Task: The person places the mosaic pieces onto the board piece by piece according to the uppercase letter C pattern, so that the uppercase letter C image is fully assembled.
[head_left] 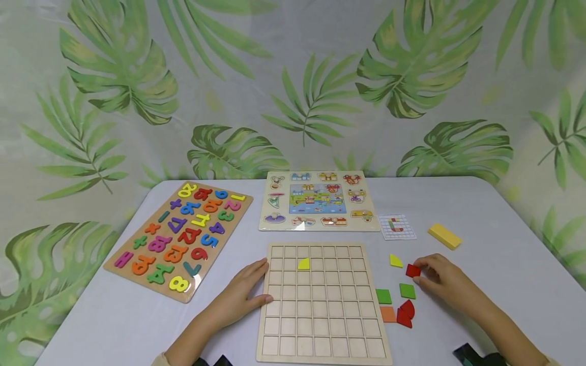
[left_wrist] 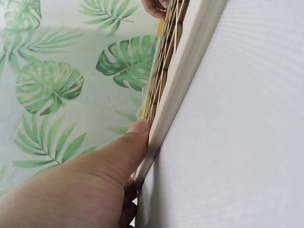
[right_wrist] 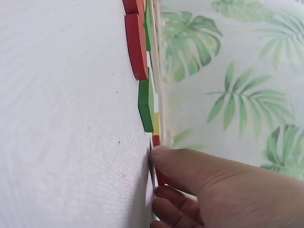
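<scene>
My left hand rests at the left edge of a wooden grid board, fingers along its side. In the left wrist view the thumb lies on the raised rim. One yellow quarter-circle piece sits in a cell of the board's second row. To the right of the board, my right hand pinches a red square piece between thumb and fingers, low over the table. Near it lie another yellow quarter-circle piece and a green piece.
Red quarter-circle pieces, an orange square and a green square lie by the board's right edge. Behind are a pattern card, a yellow block and a picture puzzle. A number puzzle lies left.
</scene>
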Available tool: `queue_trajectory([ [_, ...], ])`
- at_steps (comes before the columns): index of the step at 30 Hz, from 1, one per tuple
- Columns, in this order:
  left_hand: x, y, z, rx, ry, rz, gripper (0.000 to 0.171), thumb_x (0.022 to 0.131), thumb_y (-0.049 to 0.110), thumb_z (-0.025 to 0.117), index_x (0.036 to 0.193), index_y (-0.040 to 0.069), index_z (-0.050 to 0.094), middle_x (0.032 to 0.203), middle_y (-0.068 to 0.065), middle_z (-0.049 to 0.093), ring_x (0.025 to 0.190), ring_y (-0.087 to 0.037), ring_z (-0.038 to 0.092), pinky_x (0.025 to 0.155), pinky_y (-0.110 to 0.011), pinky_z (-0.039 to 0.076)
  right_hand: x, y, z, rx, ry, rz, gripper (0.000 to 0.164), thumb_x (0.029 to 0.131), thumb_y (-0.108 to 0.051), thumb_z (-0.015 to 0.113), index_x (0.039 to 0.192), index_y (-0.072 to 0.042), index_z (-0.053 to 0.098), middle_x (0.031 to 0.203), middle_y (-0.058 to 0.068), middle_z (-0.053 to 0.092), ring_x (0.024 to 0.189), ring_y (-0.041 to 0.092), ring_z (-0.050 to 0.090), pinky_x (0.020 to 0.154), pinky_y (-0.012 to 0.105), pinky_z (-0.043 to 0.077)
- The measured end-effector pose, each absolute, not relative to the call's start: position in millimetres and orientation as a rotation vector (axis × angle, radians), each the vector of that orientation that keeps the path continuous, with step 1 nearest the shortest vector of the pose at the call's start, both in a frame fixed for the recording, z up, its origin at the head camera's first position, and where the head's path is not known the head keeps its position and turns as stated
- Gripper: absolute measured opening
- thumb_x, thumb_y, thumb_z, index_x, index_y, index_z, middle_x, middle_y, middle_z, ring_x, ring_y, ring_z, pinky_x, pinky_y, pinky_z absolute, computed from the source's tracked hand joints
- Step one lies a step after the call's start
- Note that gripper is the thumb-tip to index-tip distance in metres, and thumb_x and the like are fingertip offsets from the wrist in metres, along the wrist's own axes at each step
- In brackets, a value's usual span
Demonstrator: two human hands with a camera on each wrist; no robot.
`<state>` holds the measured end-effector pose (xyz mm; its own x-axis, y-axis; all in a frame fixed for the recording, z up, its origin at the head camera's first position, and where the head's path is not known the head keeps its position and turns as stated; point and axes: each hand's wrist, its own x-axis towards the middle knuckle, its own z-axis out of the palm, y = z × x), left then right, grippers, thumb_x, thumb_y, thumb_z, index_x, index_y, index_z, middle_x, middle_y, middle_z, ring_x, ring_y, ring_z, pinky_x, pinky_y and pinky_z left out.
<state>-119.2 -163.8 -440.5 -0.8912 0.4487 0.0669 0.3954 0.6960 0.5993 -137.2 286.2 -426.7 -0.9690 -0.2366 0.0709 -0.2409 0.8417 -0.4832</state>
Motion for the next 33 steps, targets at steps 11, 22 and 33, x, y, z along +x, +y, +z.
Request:
queue_trajectory([
  [11, -119.3, -164.5, -441.9, 0.712, 2.82, 0.961, 0.075, 0.083, 0.047, 0.057, 0.138, 0.003, 0.034, 0.144, -0.009, 0.027, 0.13, -0.03, 0.022, 0.103, -0.047, 0.023, -143.6, 263.2, -403.1, 0.538, -2.801, 0.753, 0.034, 0.078, -0.013, 0.07, 0.109, -0.004, 0.058, 0.098, 0.003, 0.058, 0.083, 0.02, 0.055, 0.067, 0.035, 0.051],
  [22, -120.1, -164.6, -440.6, 0.724, 2.835, 0.932, 0.074, 0.083, 0.045, 0.058, 0.138, 0.003, 0.034, 0.144, -0.009, 0.027, 0.13, -0.029, 0.023, 0.103, -0.045, 0.023, -163.8, 189.2, -380.0, 0.911, -2.552, 0.907, 0.034, 0.078, -0.009, 0.07, 0.11, -0.008, 0.059, 0.104, -0.003, 0.057, 0.085, 0.015, 0.053, 0.068, 0.035, 0.049],
  [33, -121.4, -163.5, -440.4, 0.718, 2.825, 0.941, 0.074, 0.083, 0.046, 0.058, 0.138, 0.003, 0.033, 0.144, -0.009, 0.027, 0.131, -0.029, 0.023, 0.103, -0.045, 0.023, -180.3, 135.8, -398.4, 1.094, -2.754, 1.099, 0.026, 0.084, -0.016, 0.065, 0.108, -0.009, 0.06, 0.101, -0.003, 0.056, 0.088, 0.018, 0.054, 0.074, 0.03, 0.049],
])
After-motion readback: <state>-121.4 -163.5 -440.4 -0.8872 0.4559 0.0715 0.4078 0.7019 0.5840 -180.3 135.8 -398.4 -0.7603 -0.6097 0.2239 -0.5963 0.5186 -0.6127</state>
